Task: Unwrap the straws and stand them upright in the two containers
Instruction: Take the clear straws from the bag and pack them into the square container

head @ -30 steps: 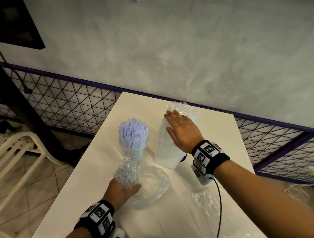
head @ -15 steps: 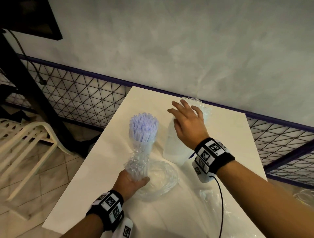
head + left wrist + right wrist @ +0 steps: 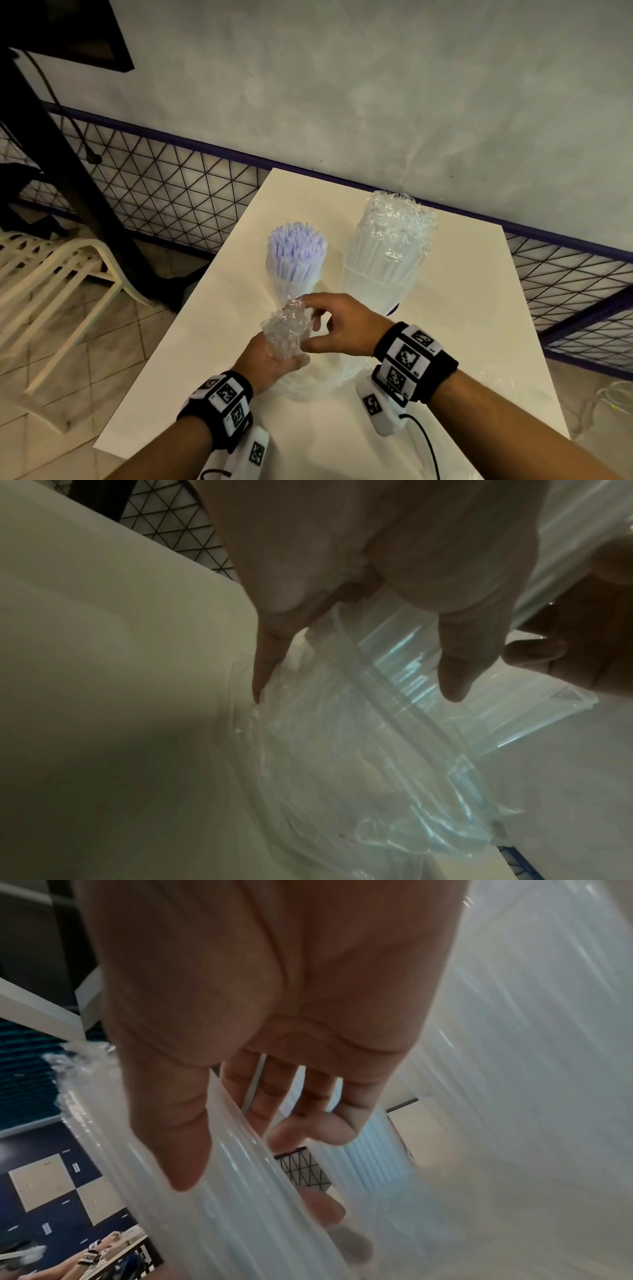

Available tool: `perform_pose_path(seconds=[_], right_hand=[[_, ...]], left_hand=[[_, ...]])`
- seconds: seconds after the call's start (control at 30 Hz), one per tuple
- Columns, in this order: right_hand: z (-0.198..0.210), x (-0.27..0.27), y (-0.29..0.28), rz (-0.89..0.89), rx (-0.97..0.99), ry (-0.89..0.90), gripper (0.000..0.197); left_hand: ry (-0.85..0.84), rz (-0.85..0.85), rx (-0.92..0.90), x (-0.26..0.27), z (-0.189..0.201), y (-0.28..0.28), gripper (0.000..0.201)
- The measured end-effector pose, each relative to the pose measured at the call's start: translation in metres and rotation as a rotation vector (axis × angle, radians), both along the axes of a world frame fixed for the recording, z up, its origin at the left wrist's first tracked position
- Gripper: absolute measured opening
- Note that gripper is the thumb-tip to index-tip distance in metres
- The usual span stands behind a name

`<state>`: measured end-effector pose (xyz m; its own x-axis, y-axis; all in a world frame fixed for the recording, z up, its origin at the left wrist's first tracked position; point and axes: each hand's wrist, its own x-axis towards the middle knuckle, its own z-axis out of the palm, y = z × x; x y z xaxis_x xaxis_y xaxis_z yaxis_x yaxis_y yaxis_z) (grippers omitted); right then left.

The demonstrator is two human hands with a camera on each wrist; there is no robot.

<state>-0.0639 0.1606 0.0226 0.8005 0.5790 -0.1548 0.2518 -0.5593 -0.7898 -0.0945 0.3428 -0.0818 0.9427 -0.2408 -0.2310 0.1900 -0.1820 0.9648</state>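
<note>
Black wristbands with white fiducial-marker blocks, thin black cable.

Smooth matt cream tabletop, glossy crinkled clear plastic wrap on the straw bundle in my hands, translucent plastic containers, matt pale lilac plastic straws, shiny clear film lying loose, rough matt grey plaster wall, black metal mesh fence.
</note>
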Motion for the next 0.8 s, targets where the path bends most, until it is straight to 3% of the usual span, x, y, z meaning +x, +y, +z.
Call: perform_pose_path(seconds=[0.17,0.37,0.5,0.63,0.8], right_hand=[[-0.001,-0.004,0.001,-0.056,0.072,-0.030,0.032],[-0.015,-0.010,-0.002,-0.153,0.065,-0.092,0.014],[-0.019,-0.016,-0.002,-0.167,0.102,-0.094,0.029],[-0.020,-0.011,-0.001,-0.163,0.040,-0.174,0.015],[-0.020,-0.008,-0.005,-0.190,0.047,-0.225,0.012]], left_hand=[[0.000,0.011,-0.022,-0.002,-0.006,0.004,0.058],[-0.031,0.070,0.011,-0.002,-0.006,0.003,0.040],[-0.037,0.055,0.007,0.000,-0.007,0.001,0.042],[-0.036,0.046,0.012,0.001,-0.011,0.001,0.044],[-0.017,0.050,0.004,-0.002,-0.010,-0.002,0.046]])
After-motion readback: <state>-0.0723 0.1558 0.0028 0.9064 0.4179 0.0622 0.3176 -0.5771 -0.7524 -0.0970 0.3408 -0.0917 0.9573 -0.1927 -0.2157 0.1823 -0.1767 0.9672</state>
